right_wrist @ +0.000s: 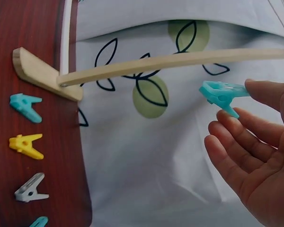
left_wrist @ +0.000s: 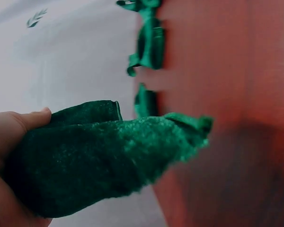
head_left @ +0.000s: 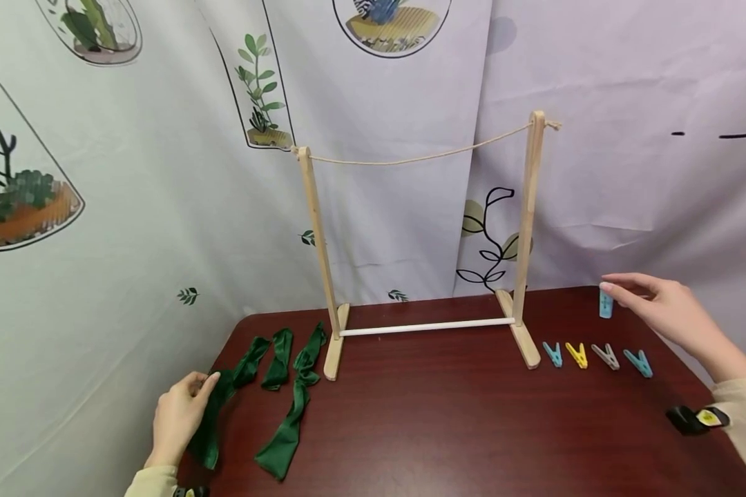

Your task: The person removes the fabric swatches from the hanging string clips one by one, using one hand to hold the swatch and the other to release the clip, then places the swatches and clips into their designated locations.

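Observation:
At the table's left edge my left hand (head_left: 177, 417) pinches a dark green velvet strip (left_wrist: 90, 161), part of which hangs down below the fingers. Two more green strips (head_left: 278, 359) lie twisted on the table to the right of that hand. Over the far right of the table my right hand (head_left: 674, 310) holds a light blue clothespin (right_wrist: 222, 92) between thumb and fingers, raised off the surface. Below it several clothespins lie in a row: a blue one (head_left: 552, 354), a yellow one (head_left: 577, 355), a grey one (head_left: 606, 356) and another blue one (head_left: 638, 362).
A wooden stand with a left post (head_left: 318, 235) and right post (head_left: 528, 221) is at the back of the dark red table (head_left: 435, 421). A sagging cord (head_left: 410, 161) joins the tops, a white rod (head_left: 425, 326) the bases. A printed curtain (head_left: 385, 228) hangs behind.

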